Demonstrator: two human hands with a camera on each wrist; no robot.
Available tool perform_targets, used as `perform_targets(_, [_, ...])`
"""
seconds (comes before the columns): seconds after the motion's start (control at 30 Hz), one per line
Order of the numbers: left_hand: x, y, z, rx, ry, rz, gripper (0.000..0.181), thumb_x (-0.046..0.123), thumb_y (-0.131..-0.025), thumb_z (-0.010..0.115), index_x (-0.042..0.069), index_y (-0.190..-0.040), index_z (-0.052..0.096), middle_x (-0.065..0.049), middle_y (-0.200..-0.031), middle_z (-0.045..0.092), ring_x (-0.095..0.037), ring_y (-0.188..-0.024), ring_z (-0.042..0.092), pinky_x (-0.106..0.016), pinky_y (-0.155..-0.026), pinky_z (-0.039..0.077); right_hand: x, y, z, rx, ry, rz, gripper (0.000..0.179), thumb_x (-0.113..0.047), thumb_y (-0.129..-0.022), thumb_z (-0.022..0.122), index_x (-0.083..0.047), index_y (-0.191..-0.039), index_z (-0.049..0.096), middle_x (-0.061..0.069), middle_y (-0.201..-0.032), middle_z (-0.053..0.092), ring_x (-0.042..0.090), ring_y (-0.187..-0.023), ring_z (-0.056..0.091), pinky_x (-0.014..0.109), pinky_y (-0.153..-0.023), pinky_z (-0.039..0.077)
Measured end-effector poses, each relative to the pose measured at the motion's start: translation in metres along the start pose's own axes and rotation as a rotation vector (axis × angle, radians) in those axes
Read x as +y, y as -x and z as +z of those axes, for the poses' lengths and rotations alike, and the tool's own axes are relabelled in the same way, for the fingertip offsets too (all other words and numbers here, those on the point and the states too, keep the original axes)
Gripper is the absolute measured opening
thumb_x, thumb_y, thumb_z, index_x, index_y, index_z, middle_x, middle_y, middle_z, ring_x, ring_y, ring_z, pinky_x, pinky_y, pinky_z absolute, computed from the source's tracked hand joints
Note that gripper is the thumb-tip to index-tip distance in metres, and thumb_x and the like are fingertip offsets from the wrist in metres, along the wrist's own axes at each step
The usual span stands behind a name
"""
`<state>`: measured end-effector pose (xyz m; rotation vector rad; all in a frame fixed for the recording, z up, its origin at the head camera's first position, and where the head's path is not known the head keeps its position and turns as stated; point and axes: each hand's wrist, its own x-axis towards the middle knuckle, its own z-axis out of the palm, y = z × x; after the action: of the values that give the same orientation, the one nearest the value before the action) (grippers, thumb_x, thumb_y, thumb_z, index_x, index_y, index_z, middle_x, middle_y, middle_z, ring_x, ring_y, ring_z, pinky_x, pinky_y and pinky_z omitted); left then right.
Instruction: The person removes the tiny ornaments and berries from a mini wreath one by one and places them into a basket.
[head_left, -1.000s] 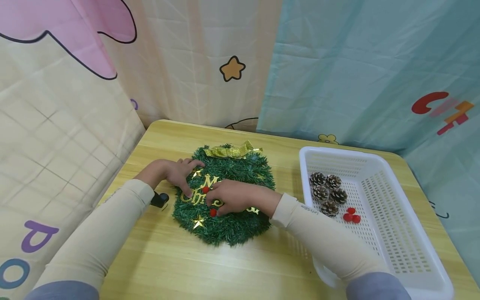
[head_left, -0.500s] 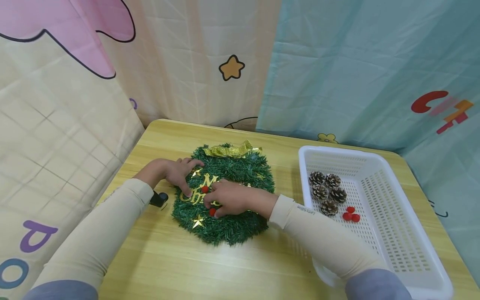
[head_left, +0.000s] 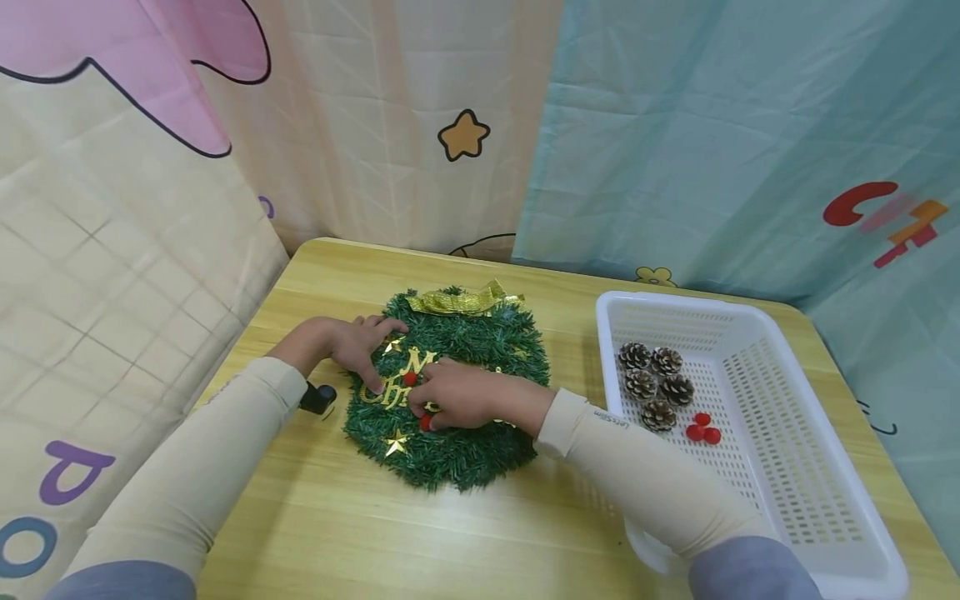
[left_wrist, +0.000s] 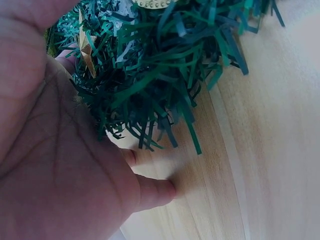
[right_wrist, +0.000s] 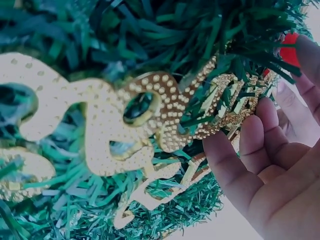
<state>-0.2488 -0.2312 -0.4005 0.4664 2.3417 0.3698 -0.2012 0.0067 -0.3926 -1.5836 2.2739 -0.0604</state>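
A green tinsel wreath [head_left: 457, 467] lies on the table, carrying gold "Christmas" lettering [right_wrist: 105, 120], gold stars [head_left: 396, 442] and a gold ribbon [head_left: 465, 302] at its far edge. My left hand [head_left: 354, 346] grips its left edge, thumb on top by the lettering; low fingertips [left_wrist: 160, 192] touch the wood in the left wrist view. My right hand [head_left: 465, 396] reaches over the middle, pinching a small red ball [head_left: 425, 422] down at the greenery, partly hidden by the thumb. Another red ball [head_left: 409, 379] sits among the letters, just left of the right fingers.
On the right stands a white plastic basket [head_left: 615, 333], with several pine cones [head_left: 657, 415] and a cluster of red balls [head_left: 703, 429] inside. A small black object [head_left: 318, 399] lies left of the wreath. Printed curtains [head_left: 375, 167] hang behind the table [head_left: 420, 542].
The right hand has shifted slightly left, and its thumb now covers more of the red ball. The left hand and the wreath stay in place.
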Motion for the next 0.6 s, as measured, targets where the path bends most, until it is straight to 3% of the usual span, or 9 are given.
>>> perform_targets(0.33, [0.0,0.001,0.001,0.007,0.006,-0.001,0.11,0.039,-0.08,0.084,0.018,-0.159,0.011,-0.028,-0.16,0.007,-0.055,-0.144,0.0,-0.072,-0.107,0.022,0.003,0.002,-0.004,0.018,-0.091,-0.035,0.002,-0.021,-0.097,0.067,-0.022,-0.099,0.066,-0.006,-0.094,0.06,0.011,-0.087,0.05,0.028,-0.081,0.042])
perform_targets(0.6, [0.0,0.001,0.001,0.011,0.007,0.003,0.109,0.038,-0.079,0.084,0.018,-0.159,0.012,-0.028,-0.16,0.007,-0.055,-0.144,-0.001,-0.072,-0.107,0.021,0.005,0.006,-0.011,0.034,-0.182,-0.044,0.007,-0.012,-0.098,0.064,-0.018,-0.099,0.068,-0.008,-0.094,0.062,0.008,-0.085,0.055,0.023,-0.077,0.046])
